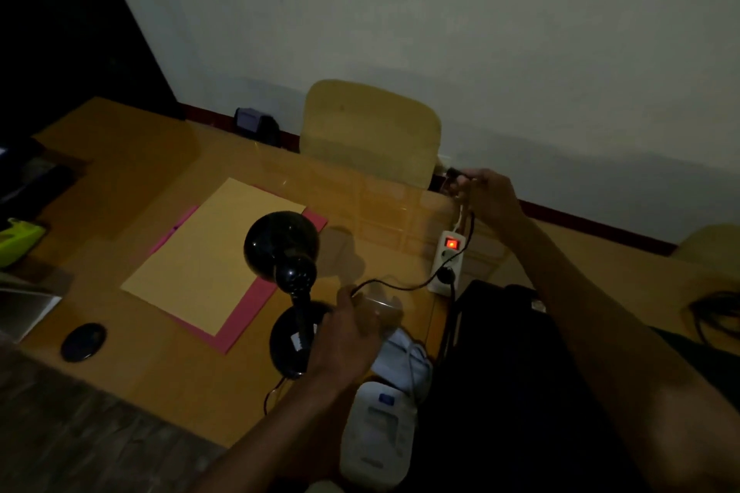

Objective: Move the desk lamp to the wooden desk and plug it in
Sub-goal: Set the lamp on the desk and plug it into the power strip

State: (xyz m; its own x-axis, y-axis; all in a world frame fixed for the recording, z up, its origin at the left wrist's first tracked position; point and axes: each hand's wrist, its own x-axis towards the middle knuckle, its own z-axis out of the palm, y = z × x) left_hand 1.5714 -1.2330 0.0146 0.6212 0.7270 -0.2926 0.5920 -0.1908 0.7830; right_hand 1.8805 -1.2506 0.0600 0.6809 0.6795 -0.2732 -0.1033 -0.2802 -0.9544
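Note:
A black desk lamp (286, 252) stands upright on the wooden desk (132, 156), its round base near the desk's front right. My left hand (352, 328) rests by the base, fingers loosely curled around the lamp's thin black cord (394, 285). My right hand (486, 192) is raised beyond the desk's far right corner, pinching the cord's black plug (454, 173). Below that hand lies a white power strip (446, 264) with a glowing red switch; one black plug sits in it.
A tan envelope on a pink folder (218, 258) lies mid-desk. A dark round object (83, 341) sits front left, a green item (20, 238) at the left edge. A white device (378, 432) and a black bag (508, 364) are front right. A yellow chair (370, 130) stands behind the desk.

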